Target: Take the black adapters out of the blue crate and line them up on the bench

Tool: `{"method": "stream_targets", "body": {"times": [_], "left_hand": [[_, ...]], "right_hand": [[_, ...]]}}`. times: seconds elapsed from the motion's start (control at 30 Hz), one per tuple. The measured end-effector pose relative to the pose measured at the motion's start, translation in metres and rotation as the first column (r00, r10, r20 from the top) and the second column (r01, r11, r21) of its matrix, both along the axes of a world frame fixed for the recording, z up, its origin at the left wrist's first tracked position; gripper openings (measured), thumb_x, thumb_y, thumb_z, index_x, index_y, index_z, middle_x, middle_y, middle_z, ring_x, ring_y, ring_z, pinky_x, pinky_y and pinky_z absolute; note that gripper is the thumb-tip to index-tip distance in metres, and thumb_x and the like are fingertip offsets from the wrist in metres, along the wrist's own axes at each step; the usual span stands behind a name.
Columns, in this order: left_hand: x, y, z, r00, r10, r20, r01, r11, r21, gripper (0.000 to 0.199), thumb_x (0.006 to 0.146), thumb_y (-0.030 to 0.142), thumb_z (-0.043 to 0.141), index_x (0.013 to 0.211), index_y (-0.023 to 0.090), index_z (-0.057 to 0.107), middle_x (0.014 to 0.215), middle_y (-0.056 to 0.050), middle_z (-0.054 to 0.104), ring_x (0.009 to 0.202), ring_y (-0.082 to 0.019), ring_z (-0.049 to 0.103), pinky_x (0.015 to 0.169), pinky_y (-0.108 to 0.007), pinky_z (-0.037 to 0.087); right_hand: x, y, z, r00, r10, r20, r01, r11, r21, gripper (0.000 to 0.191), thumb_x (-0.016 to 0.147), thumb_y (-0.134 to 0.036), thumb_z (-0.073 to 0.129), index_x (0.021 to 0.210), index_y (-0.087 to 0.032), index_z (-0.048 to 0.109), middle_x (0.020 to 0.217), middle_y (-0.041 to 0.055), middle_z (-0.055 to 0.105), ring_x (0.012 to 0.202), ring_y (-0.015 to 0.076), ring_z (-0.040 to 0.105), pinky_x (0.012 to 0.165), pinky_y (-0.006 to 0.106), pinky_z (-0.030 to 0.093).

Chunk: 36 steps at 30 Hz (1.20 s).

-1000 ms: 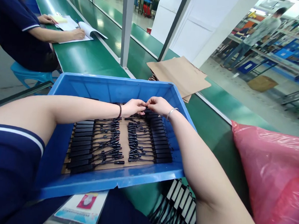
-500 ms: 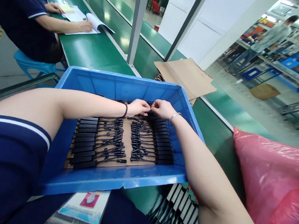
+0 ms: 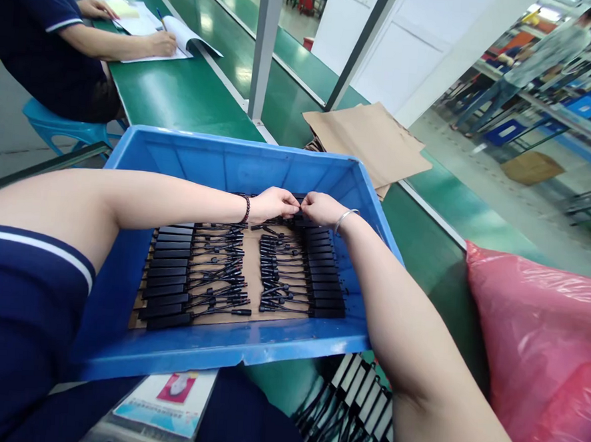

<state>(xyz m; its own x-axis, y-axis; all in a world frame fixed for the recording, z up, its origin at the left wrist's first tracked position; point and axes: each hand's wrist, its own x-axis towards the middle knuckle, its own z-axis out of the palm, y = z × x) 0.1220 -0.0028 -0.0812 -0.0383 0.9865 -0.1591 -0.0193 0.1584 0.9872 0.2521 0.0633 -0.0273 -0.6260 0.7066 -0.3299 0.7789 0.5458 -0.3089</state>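
Observation:
My left hand (image 3: 275,205) and my right hand (image 3: 321,208) meet near the far side of a blue plastic bin (image 3: 200,150). The fingers of both are pinched together, nearly touching, over the right-hand row of black cabled modules (image 3: 326,269). Whatever lies between the fingertips is too small and covered to make out; a dark cable or module end seems to be there. A second row of black modules (image 3: 169,273) fills the left side of the bin. Their cables point inward over a cardboard sheet (image 3: 251,265) on the bin floor.
More modules with pale faces (image 3: 360,392) lie below the bin on the green bench. Cardboard sheets (image 3: 370,142) are stacked behind it, and a pink plastic bag (image 3: 533,342) stands at right. At the upper left, a seated co-worker (image 3: 46,46) writes on papers.
My view has shifted slightly. Both hands stay pinched close together at the same spot over the bin, with small finger and wrist movements.

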Motion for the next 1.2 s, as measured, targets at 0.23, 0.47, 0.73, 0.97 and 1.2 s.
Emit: {"method": "stream_targets", "body": {"times": [0.23,0.47,0.73,0.97,1.2], "left_hand": [[-0.001,0.002,-0.007,0.998,0.054,0.023,-0.054,0.998,-0.01,0.01,0.073,0.014,0.064,0.081,0.008,0.063,0.07,-0.004,0.063,0.058,-0.008,0.058,0.063,-0.022,0.049],[-0.021,0.008,0.012,0.757,-0.22,-0.615,0.292,0.956,0.018,0.019,0.071,0.012,0.054,0.088,0.014,0.061,0.076,-0.003,0.063,0.066,-0.013,0.059,0.065,-0.024,0.045],[-0.022,-0.013,-0.001,-0.079,-0.117,-0.99,0.688,0.713,-0.139,0.018,0.066,0.022,0.057,0.08,0.018,0.069,0.094,-0.011,0.056,0.093,-0.026,0.047,0.071,-0.032,0.034],[-0.016,-0.017,-0.011,-0.055,-0.023,-0.998,0.657,0.752,-0.054,0.015,0.069,0.017,0.053,0.077,0.011,0.065,0.098,-0.016,0.054,0.094,-0.027,0.047,0.072,-0.034,0.034],[-0.019,0.002,0.023,0.442,-0.176,-0.88,0.504,0.86,0.081,0.016,0.073,0.017,0.057,0.088,0.018,0.064,0.08,-0.001,0.061,0.073,-0.013,0.056,0.067,-0.023,0.041]], "right_hand": [[0.013,0.012,-0.013,0.995,-0.088,-0.045,0.083,0.991,-0.106,0.006,0.073,-0.018,0.057,0.072,-0.014,0.062,0.064,0.0031,0.062,0.051,0.0091,0.05,0.052,0.02,0.038],[0.018,0.014,-0.011,0.994,-0.09,-0.054,0.085,0.992,-0.091,0.012,0.076,-0.022,0.058,0.076,-0.012,0.066,0.06,0.0021,0.058,0.05,0.0081,0.048,0.052,0.019,0.039],[0.015,0.017,-0.014,0.996,-0.088,-0.024,0.083,0.985,-0.149,0.019,0.073,-0.007,0.051,0.083,-0.011,0.067,0.075,0.0045,0.065,0.057,0.0076,0.053,0.055,0.016,0.041],[0.018,0.011,-0.011,0.999,-0.031,0.033,0.036,0.986,-0.162,0.025,0.069,-0.009,0.057,0.093,-0.011,0.062,0.075,0.0042,0.067,0.054,0.0081,0.054,0.051,0.016,0.041],[0.021,0.014,0.0,0.998,0.012,-0.066,-0.013,1.0,-0.016,0.011,0.074,-0.018,0.055,0.082,-0.014,0.061,0.072,0.0019,0.063,0.054,0.0068,0.05,0.049,0.015,0.037]]}}
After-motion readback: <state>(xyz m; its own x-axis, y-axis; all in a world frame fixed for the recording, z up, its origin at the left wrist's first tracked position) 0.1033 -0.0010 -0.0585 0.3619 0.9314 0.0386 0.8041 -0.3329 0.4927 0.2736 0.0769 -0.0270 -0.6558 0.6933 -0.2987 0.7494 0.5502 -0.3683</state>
